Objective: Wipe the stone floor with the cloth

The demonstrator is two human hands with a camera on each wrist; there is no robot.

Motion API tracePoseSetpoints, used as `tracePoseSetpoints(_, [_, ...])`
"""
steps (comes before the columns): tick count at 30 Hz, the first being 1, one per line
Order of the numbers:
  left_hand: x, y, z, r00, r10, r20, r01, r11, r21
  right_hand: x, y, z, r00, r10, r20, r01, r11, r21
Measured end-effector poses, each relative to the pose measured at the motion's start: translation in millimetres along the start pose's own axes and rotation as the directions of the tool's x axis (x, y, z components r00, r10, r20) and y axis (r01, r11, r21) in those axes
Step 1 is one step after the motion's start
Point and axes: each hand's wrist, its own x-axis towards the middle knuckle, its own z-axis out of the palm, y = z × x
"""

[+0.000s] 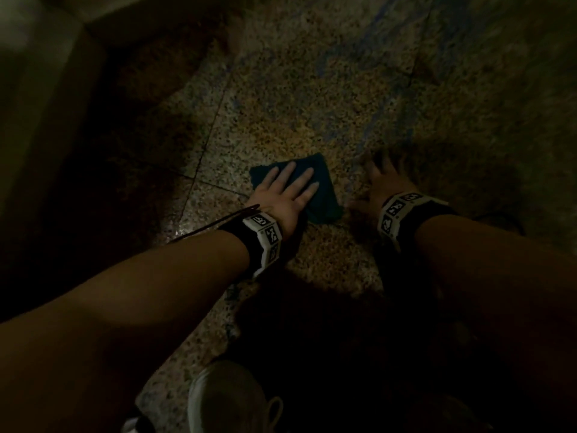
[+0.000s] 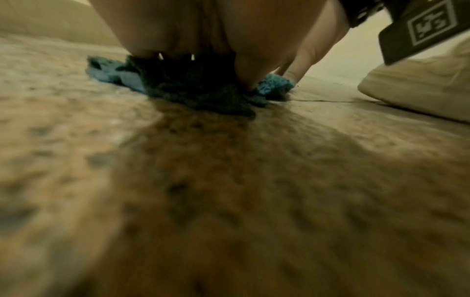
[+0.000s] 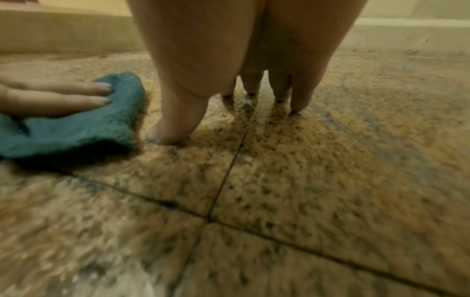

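- Speckled tan granite floor point(image 1: 312, 98), laid in slabs with dark joints, runs under everything; a pale wall base sits at its far left edge, well apart from the cloth.
- Left of the cloth, the left hand point(image 1: 285, 195) reaches in over a joint line, a marker band on its wrist.
- Its fingers point(image 1: 304, 178) lie straight and slightly spread, pressing flat on the teal, fluffy, folded terry cloth point(image 1: 321, 198); they pin it down rather than curl round it.
- That cloth lies on the floor directly under the left palm, bunched at its edges in the left wrist view point(image 2: 201, 94).
- It looks soft, light and limp, so it would likely fold or slip out unless pressed from above with a broad flat palm over its middle.
- Just right of the cloth, the right hand point(image 1: 385, 182) props on bare stone, fingertips point(image 3: 300, 100) spread and planted, holding nothing.
- A pale sneaker point(image 1: 228, 398) stands nearer the person than the cloth.
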Motion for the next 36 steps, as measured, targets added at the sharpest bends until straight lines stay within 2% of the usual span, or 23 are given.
tracePoseSetpoints(18, [24.1, 1.2, -18.4, 0.998, -0.053, -0.029, 0.051, 0.997, -0.063, 5.6, 7.5, 3.3, 0.999, -0.041, 0.014, 0.038, 0.987, 0.154])
tracePoseSetpoints(22, [18.1, 12.9, -25.5, 0.993, -0.113, 0.042, 0.115, 0.993, -0.037, 5.2, 11.0, 4.0, 0.997, -0.075, -0.002, 0.074, 0.993, 0.091])
tracePoseSetpoints(27, [13.8, 32.4, -37.7, 0.954, -0.231, 0.19, 0.25, 0.965, -0.082, 5.5, 11.2, 1.1, 0.992, -0.127, 0.019, 0.126, 0.991, 0.036])
tracePoseSetpoints(33, [-1.2, 63.3, -11.7, 0.954, -0.187, 0.233, 0.207, 0.976, -0.064, 3.0, 45.6, -3.1, 0.974, -0.228, -0.007, 0.226, 0.968, -0.112])
tracePoseSetpoints(36, [-0.9, 66.4, -5.9, 0.955, -0.185, 0.231, 0.205, 0.976, -0.067, 4.4, 87.4, 4.7, 0.984, -0.177, -0.027, 0.171, 0.972, -0.163])
